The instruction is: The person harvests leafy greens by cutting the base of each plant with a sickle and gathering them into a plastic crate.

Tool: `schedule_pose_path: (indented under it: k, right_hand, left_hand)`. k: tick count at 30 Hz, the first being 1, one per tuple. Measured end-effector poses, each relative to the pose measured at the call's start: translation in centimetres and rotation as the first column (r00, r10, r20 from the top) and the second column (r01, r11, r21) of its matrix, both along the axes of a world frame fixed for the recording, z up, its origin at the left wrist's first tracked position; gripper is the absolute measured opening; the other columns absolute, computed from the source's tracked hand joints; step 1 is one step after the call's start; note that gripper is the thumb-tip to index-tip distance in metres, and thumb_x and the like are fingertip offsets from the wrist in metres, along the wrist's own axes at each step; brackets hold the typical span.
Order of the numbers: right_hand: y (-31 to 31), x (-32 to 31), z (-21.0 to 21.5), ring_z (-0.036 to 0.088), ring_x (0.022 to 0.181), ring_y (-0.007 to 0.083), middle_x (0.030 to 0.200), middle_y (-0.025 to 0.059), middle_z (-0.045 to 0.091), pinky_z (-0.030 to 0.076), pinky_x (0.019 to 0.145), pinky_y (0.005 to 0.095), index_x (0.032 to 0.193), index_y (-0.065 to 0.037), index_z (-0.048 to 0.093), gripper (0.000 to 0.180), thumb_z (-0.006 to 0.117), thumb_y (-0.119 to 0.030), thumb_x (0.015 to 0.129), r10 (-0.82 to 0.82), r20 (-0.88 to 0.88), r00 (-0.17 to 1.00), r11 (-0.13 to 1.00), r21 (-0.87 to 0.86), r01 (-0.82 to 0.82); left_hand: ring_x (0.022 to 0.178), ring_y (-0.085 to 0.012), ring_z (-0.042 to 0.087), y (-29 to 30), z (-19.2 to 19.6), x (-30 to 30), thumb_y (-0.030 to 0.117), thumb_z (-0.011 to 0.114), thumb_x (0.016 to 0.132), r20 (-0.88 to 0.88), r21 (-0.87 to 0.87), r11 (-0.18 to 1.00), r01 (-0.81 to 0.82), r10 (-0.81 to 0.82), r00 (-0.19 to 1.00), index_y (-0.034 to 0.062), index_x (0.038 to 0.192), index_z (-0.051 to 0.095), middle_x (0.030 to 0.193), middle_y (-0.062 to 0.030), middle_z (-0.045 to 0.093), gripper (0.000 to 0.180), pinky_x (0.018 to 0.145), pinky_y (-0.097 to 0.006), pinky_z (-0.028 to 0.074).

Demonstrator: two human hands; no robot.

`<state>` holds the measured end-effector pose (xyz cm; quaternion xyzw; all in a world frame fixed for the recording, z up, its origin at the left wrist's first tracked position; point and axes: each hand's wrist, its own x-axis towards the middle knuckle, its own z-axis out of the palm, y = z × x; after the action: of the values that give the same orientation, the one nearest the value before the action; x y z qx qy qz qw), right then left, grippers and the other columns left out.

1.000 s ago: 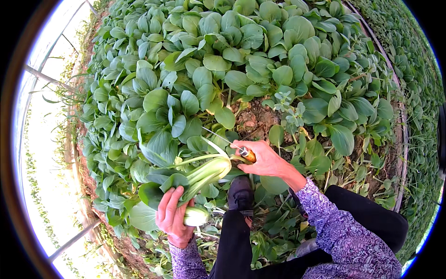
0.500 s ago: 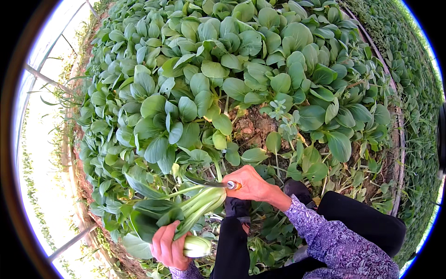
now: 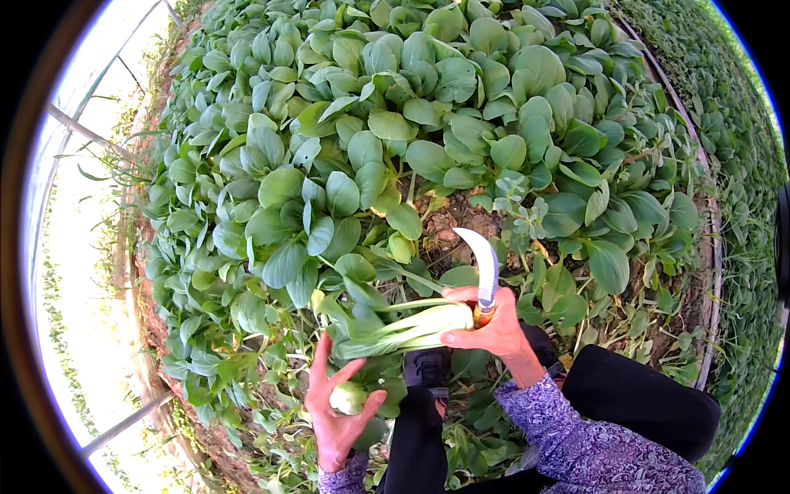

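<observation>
From where I stand, the right hand (image 3: pixel 496 325) is doing double duty: it has the sickle (image 3: pixel 484 267) wrapped in its palm, and its thumb and forefinger pinch the pale base of a bok choy (image 3: pixel 411 327). The blade stands up beyond that hand, its tip hooking leftward, apart from the stalks. The plant lies between the two hands, its leaves toward the left hand (image 3: pixel 336 418), though I can't tell whether they touch its fingers. That left hand is spread wide, with the round, whitish butt of a second bok choy head (image 3: pixel 349 398) between thumb and forefinger; how firmly it's held, I can't make out. I'd judge the plant light for its bulk, crisp and fairly stiff along the stalks, floppy in the leaf, and perhaps slick if there's sap or dew on it. The stalks would likely snap if bent, and the leaves bruise or tear if squeezed, so the thick base looks the soundest hold, with a loose hand under the leaves. Ahead of both hands, the leafy bed (image 3: pixel 395 99) grows dense.
</observation>
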<state>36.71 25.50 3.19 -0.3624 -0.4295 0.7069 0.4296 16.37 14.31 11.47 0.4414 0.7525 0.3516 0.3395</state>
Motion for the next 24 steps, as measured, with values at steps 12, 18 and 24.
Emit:
schedule_pose_path:
  k: [12, 18, 24]
  right_hand:
    - [4.8, 0.5, -1.9, 0.053, 0.053, 0.0101, 0.069, 0.0058, 0.058, 0.041, 0.048, 0.0276, 0.117, 0.005, 0.05, 0.049, 0.067, -0.021, 0.079, 0.186, 0.372, 0.909, 0.981, -0.117, -0.153]
    - [10.2, -4.7, -8.9, 0.059, 0.063, 0.0362, 0.063, 0.0178, 0.057, 0.047, 0.061, 0.0438, 0.079, 0.002, 0.054, 0.016, 0.055, -0.014, 0.081, -0.22, 0.845, 0.487, 0.734, 0.472, -0.488]
    - [9.9, -1.3, -7.7, 0.057, 0.057, 0.0356, 0.059, 0.0196, 0.054, 0.047, 0.051, 0.0422, 0.078, 0.003, 0.053, 0.023, 0.052, -0.018, 0.087, 0.006, 0.912, 0.411, 0.654, 0.307, -0.691]
  left_hand:
    - [0.083, -0.0164, 0.062, 8.0, -3.0, -0.5, 0.01, 0.078, 0.058, 0.058, -0.04, 0.881, 0.472, -0.469, 0.881, -0.0007, 0.122, 0.051, 0.094, -0.0089, 0.064, 0.071, 0.077, -0.029, 0.049]
    - [0.116, -0.0359, 0.046, 20.0, -1.4, -0.9, -0.001, 0.063, 0.055, -0.713, -0.165, 0.578, 0.799, -0.63, 0.309, -0.0041, 0.089, 0.06, 0.131, -0.0239, 0.04, 0.034, 0.08, -0.039, 0.048]
    - [0.113, -0.0401, 0.047, 19.6, -7.8, -6.9, -0.002, 0.061, 0.049, -0.648, -0.583, 0.589, 0.56, -0.753, 0.116, -0.0057, 0.067, 0.063, 0.136, -0.0324, 0.028, 0.018, 0.08, -0.038, 0.051]
